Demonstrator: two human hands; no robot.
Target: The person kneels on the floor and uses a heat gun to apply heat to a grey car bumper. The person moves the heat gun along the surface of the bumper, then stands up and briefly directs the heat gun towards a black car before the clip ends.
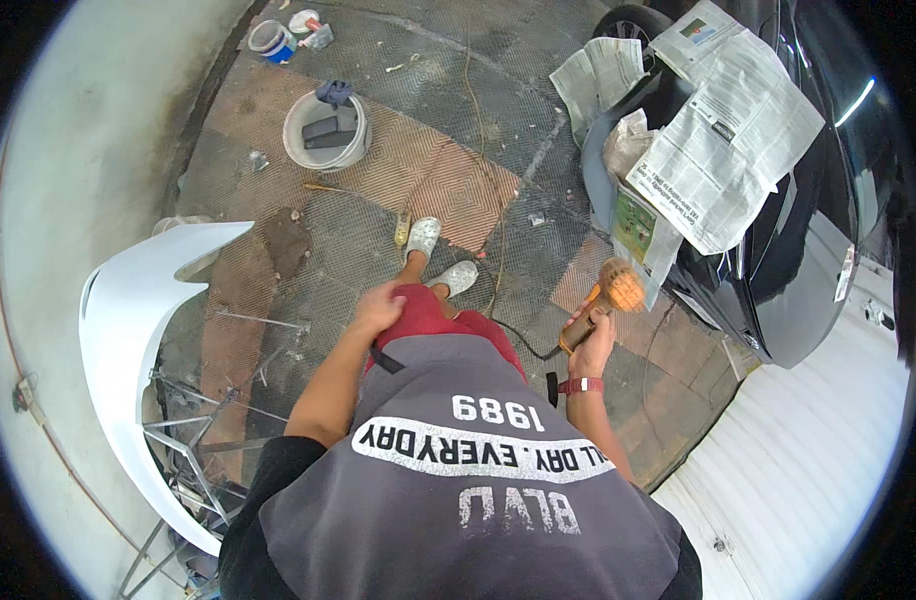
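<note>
In my right hand [590,340] is an orange corded power tool [620,287] with a rounded, dusty head. My fingers wrap round its handle, and a dark cord [523,338] runs from the handle's lower end toward my legs. The tool's exact kind is unclear. It is close to the newspaper-covered dark car [793,270] on my right, with a visible gap. Sheets of newspaper [738,130] lie over the bodywork, next to a grey patch. My left hand [381,308] rests on my red shorts [433,313] at the thigh, fingers lying flat and holding nothing.
To the left, a white curved body panel [128,330] stands on a metal frame [183,450] by the wall. Ahead are a white bucket [296,135] with dark things in it and a smaller bucket [272,41]. A thin cable [470,90] crosses the patterned floor mats [428,150].
</note>
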